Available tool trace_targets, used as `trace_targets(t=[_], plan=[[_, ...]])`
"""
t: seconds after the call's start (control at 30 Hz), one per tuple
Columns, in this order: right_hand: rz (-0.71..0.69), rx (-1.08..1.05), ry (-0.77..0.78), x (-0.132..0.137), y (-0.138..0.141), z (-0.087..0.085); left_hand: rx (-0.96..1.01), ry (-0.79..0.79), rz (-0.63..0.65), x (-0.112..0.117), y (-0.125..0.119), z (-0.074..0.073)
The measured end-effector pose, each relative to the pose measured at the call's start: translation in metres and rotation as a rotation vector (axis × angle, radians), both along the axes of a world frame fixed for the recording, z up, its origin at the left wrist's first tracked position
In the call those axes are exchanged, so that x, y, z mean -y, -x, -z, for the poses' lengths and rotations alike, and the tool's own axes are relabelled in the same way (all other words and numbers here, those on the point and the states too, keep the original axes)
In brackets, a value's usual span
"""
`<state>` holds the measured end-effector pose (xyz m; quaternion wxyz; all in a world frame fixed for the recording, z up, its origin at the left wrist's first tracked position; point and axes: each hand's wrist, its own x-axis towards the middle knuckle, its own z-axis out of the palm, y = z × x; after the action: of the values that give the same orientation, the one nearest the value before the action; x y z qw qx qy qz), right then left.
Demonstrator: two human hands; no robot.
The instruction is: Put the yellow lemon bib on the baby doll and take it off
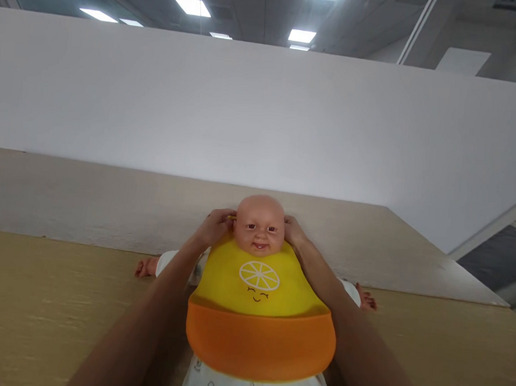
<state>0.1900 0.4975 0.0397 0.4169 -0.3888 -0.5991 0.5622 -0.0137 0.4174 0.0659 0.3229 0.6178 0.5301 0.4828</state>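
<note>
The left hand [214, 226] and right hand [293, 230] are at the neck of a vinyl baby doll [259, 228], which lies on its back on the table [36, 307], head toward 12 o'clock and legs toward 6 o'clock. A yellow-and-orange silicone bib [259, 280] covers its chest, printed with a citrus slice and a small smiling face. The left fingers [224, 215] are clenched on the bib's collar end at the 9 o'clock side of the neck, with a sliver of yellow showing at the fingertips. The right fingers [289, 221] curl in behind the head at 3 o'clock; whether they grasp the collar there cannot be confirmed from this view. Working both sides of the neck together is sound practice, as it keeps the collar level and the bib centred on the chest. The orange catch pocket [260, 344] along the bib's lower edge is the only container seen; its interior is not visible, so its contents cannot be determined. A white patterned romper [211, 382] shows below the bib.
</note>
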Motion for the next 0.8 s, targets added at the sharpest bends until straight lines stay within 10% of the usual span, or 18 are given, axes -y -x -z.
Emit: trace_targets(t=[0.57,0.8], plan=[[-0.152,-0.089,0.098,0.007,-0.013,-0.023,0.475,0.233,0.015,0.005,-0.005,0.005],[-0.136,-0.08,0.148,-0.005,-0.012,-0.002,0.434,0.25,-0.105,0.002,-0.011,0.018]])
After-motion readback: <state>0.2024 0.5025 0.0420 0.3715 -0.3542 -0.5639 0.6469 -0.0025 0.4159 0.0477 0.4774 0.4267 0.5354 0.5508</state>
